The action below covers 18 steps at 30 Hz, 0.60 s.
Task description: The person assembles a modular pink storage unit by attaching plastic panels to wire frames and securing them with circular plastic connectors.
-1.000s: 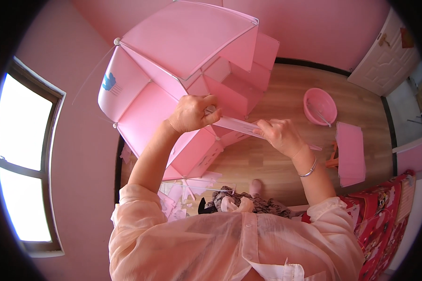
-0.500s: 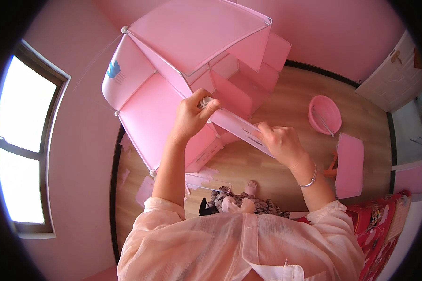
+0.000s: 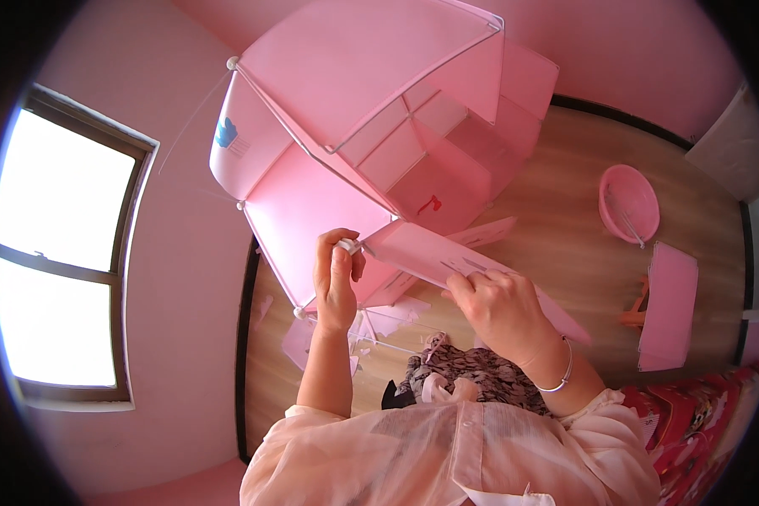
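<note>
Currently: 1 pink panel [image 3: 430,255], ctr of frame, slanting down to lower R, dark print on face, tilted, held up above floor [image 3: 565,160].

R hand [image 3: 504,316], R of ctr: fingers curled, gripping panel's near edge; silvery bracelet [image 3: 558,381] at wrist.

L hand [image 3: 337,274], ctr: thumb & fingers closed on white connector [image 3: 347,245], right by panel's L end.

1 pink storage unit [image 3: 371,67], upper ctr, lge: pink sheets on thin pale frame, open compartments, white ball joint [image 3: 233,63] at upper L corner; blue cloud print [image 3: 226,131] on L side. Small red item or print [image 3: 431,204] w/in compartment, can't tell which.

1 pink basin [image 3: 629,190], R side of frame, on floor, thin rod w/in.

1 pink sheet [image 3: 670,305], R side, below basin, resting over orange stand [image 3: 637,308], mostly hidden.

Misc. pink pieces [image 3: 396,316], lower L of ctr, flat on floor, partly hidden by L forearm.

1 red patterned cloth [image 3: 691,430], lower R, edge blurred.

1 window [image 3: 67,320], L side, dark frame, 2 bright panes.
</note>
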Each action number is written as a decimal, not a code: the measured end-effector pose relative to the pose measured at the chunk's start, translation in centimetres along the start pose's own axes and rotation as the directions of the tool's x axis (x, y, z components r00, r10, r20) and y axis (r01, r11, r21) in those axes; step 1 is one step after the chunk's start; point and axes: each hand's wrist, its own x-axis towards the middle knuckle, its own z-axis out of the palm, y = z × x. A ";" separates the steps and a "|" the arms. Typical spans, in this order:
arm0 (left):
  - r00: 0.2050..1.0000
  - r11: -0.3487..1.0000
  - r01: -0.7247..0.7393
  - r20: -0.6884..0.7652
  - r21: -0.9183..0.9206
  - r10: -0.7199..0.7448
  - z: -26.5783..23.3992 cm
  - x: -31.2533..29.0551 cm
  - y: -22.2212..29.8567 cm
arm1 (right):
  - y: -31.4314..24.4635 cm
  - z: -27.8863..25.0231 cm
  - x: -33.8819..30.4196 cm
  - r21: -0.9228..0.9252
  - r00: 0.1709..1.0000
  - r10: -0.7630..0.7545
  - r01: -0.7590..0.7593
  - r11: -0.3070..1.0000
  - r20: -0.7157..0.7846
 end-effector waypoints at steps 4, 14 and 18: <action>0.990 0.984 0.061 -0.118 -0.165 -0.081 0.7 -0.2 0.6 | -0.2 0.0 0.2 -0.021 0.997 0.013 -0.011 1.000 0.076; 0.996 0.988 -0.032 0.078 -0.151 0.044 -2.7 -0.5 -2.4 | 0.4 0.6 -0.7 0.088 0.984 -0.084 0.071 0.994 0.157; 0.954 0.932 -0.105 0.229 -0.348 0.193 -3.6 1.0 -3.3 | 0.6 1.3 -0.4 0.107 0.986 -0.116 0.103 0.989 0.119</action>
